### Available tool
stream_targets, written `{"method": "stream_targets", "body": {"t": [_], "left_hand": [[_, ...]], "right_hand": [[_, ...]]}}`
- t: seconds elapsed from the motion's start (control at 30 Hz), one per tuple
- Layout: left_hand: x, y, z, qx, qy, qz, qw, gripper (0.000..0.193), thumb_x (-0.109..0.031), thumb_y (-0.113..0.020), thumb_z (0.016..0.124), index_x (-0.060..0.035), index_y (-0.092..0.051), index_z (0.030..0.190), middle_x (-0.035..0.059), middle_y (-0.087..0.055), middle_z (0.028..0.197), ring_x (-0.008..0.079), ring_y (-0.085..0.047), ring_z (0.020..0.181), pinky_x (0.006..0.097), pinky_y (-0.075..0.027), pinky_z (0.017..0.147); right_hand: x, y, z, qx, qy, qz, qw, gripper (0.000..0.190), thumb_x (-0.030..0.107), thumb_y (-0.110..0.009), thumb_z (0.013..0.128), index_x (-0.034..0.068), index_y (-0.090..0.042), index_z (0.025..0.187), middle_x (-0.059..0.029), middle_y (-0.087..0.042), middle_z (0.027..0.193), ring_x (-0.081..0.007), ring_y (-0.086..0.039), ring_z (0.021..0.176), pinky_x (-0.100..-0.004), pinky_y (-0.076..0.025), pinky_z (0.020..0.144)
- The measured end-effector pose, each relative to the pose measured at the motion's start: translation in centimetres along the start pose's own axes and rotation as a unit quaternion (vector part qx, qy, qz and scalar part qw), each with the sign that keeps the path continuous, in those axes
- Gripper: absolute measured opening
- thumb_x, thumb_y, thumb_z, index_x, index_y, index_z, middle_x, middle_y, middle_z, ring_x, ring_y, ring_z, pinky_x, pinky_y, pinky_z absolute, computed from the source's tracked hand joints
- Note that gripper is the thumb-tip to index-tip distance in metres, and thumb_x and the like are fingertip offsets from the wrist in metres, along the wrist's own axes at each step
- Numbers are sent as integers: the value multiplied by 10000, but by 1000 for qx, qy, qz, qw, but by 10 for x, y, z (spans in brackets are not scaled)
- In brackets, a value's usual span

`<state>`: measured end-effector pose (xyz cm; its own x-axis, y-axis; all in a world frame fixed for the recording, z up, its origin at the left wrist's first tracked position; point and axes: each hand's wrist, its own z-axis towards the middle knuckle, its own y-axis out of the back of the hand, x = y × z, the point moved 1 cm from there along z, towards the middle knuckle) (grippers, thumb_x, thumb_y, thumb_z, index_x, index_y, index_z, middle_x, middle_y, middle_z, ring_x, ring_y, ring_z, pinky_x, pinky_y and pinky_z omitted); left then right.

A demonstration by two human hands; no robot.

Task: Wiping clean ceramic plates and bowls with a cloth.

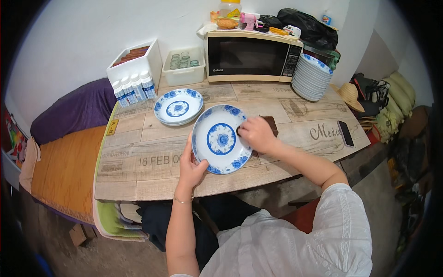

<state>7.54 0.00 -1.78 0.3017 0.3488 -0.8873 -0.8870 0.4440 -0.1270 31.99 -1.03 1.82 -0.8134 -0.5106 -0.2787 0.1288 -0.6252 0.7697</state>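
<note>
My left hand (pixel 193 164) grips the lower left rim of a white plate with blue flowers (pixel 221 138), thumb on its face, and holds it up over the table. At the plate's right side, my right hand (pixel 258 134) has its fingers closed on a small dark piece, mostly hidden, that meets the plate's inner surface. A brown cloth or pad (pixel 270 125) lies on the table behind my right hand. Left of the held plate, a short stack of matching plates (pixel 178 106) rests on the wood-patterned table (pixel 155 145).
A tall leaning plate stack (pixel 310 78) stands right of a microwave (pixel 249 55). Toward the back left are white bottles (pixel 133 89), a white box of brown pieces (pixel 147 64) and a bin of glasses (pixel 183 71). A phone (pixel 345 133) lies near the table's right edge.
</note>
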Motion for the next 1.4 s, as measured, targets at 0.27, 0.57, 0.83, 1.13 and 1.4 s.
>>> {"method": "stream_targets", "body": {"t": [0.27,0.57,0.83,1.13,1.4], "left_hand": [[-1,-2,-1,-8,7,-11,1000,782,57,-476,680,55,-229,1421,150,-410,1348,194,-430,1221,297,-337,1016],[-2,-2,-1,-5,-9,-1,1000,779,48,-476,682,53,-232,1422,142,-451,1304,183,-475,1165,284,-377,975],[0,-1,0,-7,-15,0,1000,773,56,-470,684,47,-241,1422,143,-444,1317,189,-466,1177,288,-368,985],[1,-2,0,-15,-2,-23,1000,778,57,-476,679,49,-239,1421,148,-443,1320,192,-463,1184,293,-362,996],[-1,-2,-1,-15,6,-18,1000,788,59,-473,674,42,-234,1425,152,-446,1316,193,-472,1174,293,-375,986]], "right_hand": [[-8,-10,26,-44,12,-49,998,71,114,-604,646,90,-636,704,-16,-552,740,-195,-515,740,-322,-404,643],[-8,-10,32,41,-41,13,998,74,103,-579,633,87,-598,562,-44,-558,679,-222,-538,762,-349,-417,676],[-7,-10,33,30,-51,18,998,54,98,-606,617,70,-617,572,-59,-577,662,-240,-550,738,-356,-441,660],[1,-16,27,3,-96,3,995,50,98,-598,629,64,-596,593,-82,-578,659,-253,-558,717,-369,-449,658],[24,-15,17,62,-113,-11,992,43,97,-579,641,61,-591,619,-96,-575,660,-263,-568,702,-376,-465,620]]}}
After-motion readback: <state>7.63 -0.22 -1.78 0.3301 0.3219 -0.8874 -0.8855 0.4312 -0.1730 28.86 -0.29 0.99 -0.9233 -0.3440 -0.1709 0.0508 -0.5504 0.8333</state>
